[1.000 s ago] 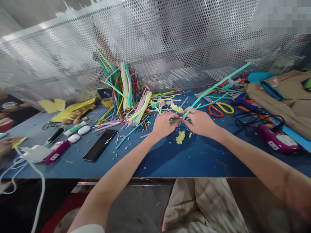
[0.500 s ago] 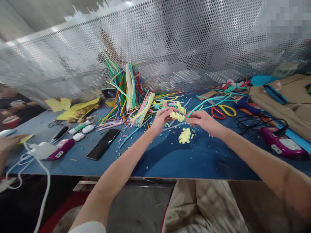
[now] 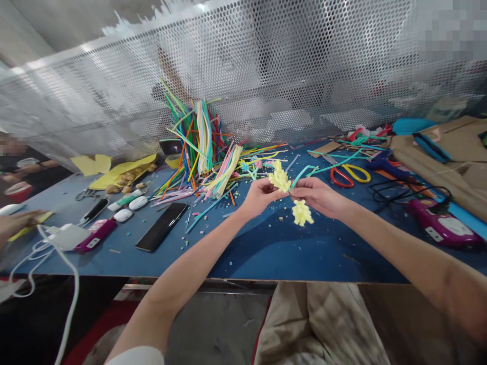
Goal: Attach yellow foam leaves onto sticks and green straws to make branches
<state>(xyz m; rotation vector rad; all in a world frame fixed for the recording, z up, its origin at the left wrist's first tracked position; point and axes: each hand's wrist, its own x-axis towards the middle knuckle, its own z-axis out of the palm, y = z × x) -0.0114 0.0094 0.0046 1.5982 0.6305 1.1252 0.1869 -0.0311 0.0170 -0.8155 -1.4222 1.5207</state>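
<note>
Between my hands, above the table, is a leafy piece made of pale yellow pipe cleaners. One fuzzy yellow cluster [image 3: 279,177] rises above the fingers, and another yellow cluster [image 3: 302,213] hangs below them. My left hand [image 3: 262,196] pinches the base of the upper cluster. From my right hand [image 3: 317,195], closed at the joint, a turquoise pipe cleaner [image 3: 300,175] bends up and away to the right. The fingertips of both hands nearly meet, and they hide how the pieces join.
Behind my left hand stand bundles of colourful pipe cleaners [image 3: 205,137]. A black phone [image 3: 162,226] lies to the left. Scissors [image 3: 350,175] with red and yellow handles lie right, near a purple power strip [image 3: 441,223]. At far left, another person's hand [image 3: 19,225] touches something yellow.
The yellow piece has turned in my hands: the upper cluster now stands more upright, and the lower one has shifted right. My left hand has moved slightly right and down.
</note>
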